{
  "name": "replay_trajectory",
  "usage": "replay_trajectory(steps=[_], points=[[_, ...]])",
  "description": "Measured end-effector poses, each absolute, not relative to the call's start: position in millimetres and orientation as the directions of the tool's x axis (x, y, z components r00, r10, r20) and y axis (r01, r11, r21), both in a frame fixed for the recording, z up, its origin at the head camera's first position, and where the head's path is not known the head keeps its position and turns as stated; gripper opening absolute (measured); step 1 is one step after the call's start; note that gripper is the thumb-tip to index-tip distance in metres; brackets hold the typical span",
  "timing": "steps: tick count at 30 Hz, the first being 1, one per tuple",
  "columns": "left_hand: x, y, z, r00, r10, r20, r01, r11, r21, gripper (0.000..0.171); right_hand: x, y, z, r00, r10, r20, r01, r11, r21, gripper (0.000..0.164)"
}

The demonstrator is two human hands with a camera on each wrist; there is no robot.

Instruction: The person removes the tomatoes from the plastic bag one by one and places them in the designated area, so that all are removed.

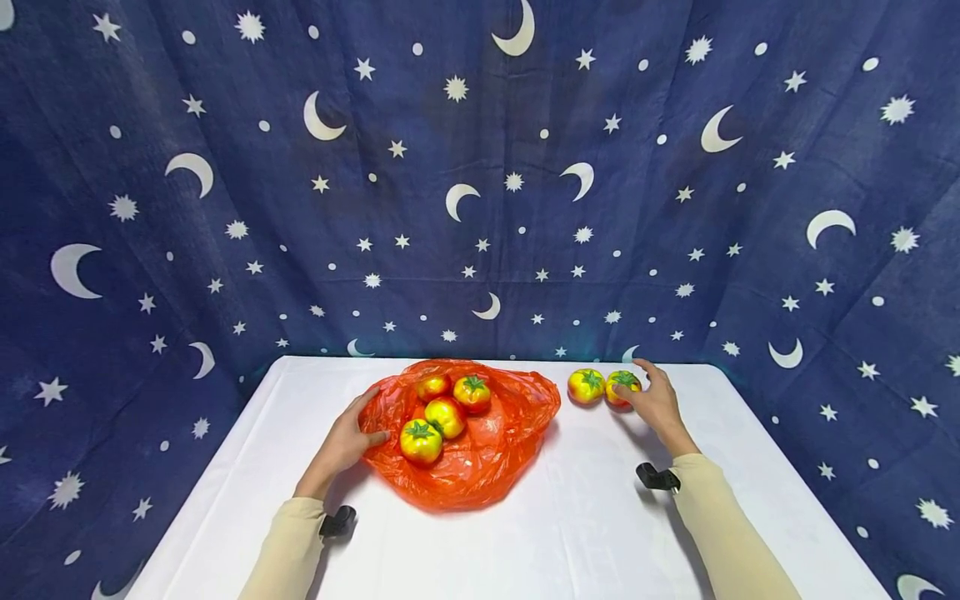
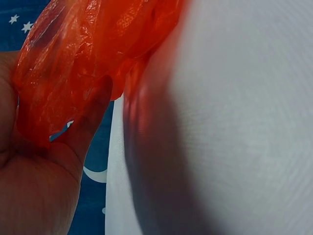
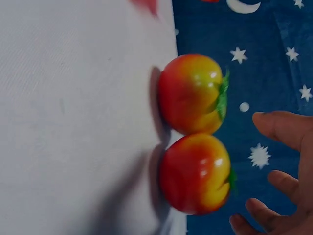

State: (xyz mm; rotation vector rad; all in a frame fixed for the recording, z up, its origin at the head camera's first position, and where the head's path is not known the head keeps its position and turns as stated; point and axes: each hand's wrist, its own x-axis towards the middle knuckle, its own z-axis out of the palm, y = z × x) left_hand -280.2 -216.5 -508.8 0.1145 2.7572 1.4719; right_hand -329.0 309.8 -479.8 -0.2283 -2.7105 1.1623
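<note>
A crinkled red plastic bag [image 1: 487,467] lies spread on the table, with several red-and-yellow toy tomatoes [image 1: 422,442] with green tops resting in it. The left hand [image 1: 345,437] holds the bag's left edge; in the left wrist view its thumb [image 2: 93,117] lies along the red plastic [image 2: 83,54]. Two more tomatoes sit side by side to the right of the bag, a left one [image 1: 586,386] and a right one [image 1: 618,400]. Over the right one hovers the right hand [image 1: 656,408], fingers spread. In the right wrist view its fingers [image 3: 281,126] stand apart from both tomatoes [image 3: 188,93].
The table [image 1: 585,533] has a white cloth. A dark blue curtain [image 1: 517,242] with moons and stars rises behind its back edge and along both sides. Each wrist wears a black camera mount [image 1: 339,522] near the sleeve cuff.
</note>
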Motion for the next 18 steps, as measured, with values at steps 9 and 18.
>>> replay_trajectory(steps=[9, 18], points=[[-279, -217, -510, -0.998, 0.068, 0.015, 0.051, 0.562, 0.825, 0.085, -314, 297, -458, -0.956, 0.185, 0.229, -0.033, 0.705, -0.709, 0.073], [-278, -217, -509, -0.998, 0.068, 0.018, 0.053, 0.561, 0.826, 0.085, -299, 273, -431, -0.949, 0.140, 0.282, -0.104, 0.706, -0.700, 0.069]])
